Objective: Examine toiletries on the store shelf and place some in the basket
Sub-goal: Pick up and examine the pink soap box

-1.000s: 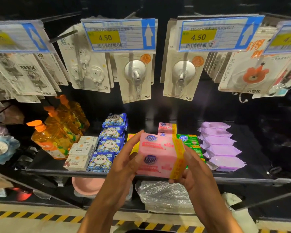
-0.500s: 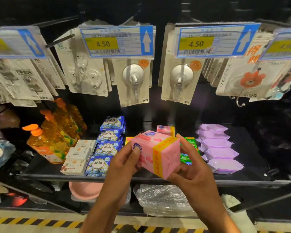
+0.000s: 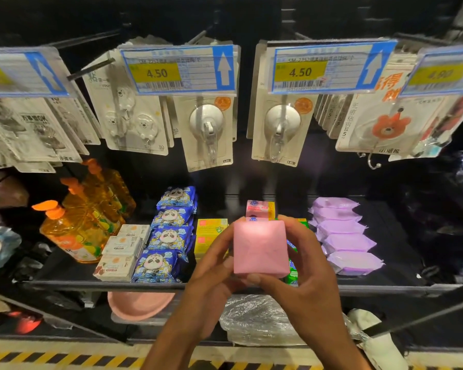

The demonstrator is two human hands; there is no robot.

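The left hand [image 3: 211, 265] and right hand [image 3: 312, 271] grip the pink pack [image 3: 261, 248] between their curled fingers [image 3: 298, 231], with the shelf [image 3: 385, 286] behind them; to examine it well, turn it slowly with the thumbs kept under it.

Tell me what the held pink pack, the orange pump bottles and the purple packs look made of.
The pink pack: likely thin plastic or paper wrap, smooth, with faint creases and glare. The orange pump bottles: clear glossy plastic; contents show through. The purple packs: soft plastic film, satin; pillow shape, flat sealed ends.
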